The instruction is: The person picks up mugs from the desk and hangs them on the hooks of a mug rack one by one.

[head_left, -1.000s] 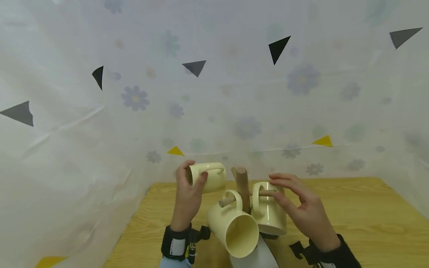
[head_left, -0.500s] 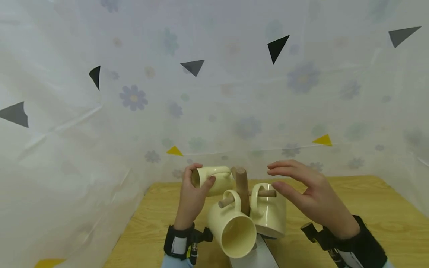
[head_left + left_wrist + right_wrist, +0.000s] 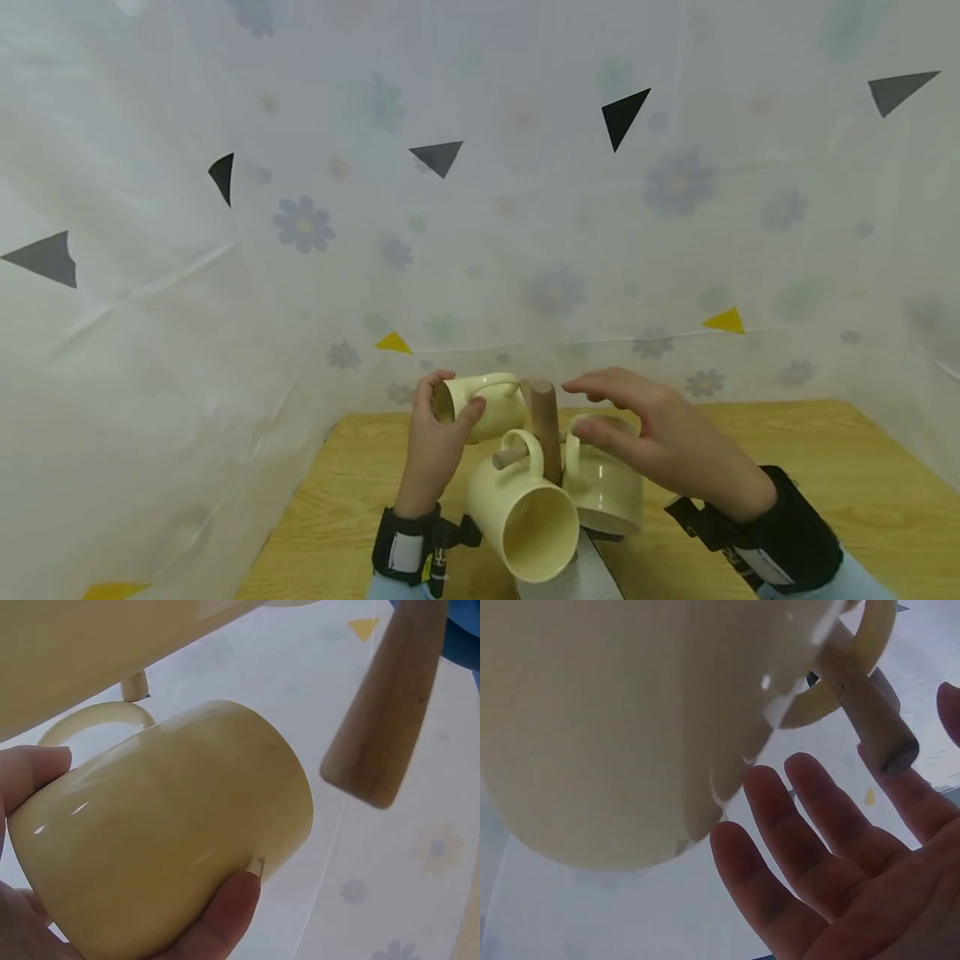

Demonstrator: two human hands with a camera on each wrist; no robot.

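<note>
While left hand (image 3: 433, 443) grips mug (image 3: 480, 403) — right hand (image 3: 660, 437) hovers.

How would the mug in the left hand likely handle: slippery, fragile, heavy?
The mug has a glossy glaze with highlights, so it is probably slippery; the left hand grips it on its side. It looks like thick ceramic: likely stiff, fairly heavy, and apt to chip against the wooden post.

Bare hands (image 3: 438, 433), black wrist straps with white patches, small black mounts, pale blue sleeves.
</note>
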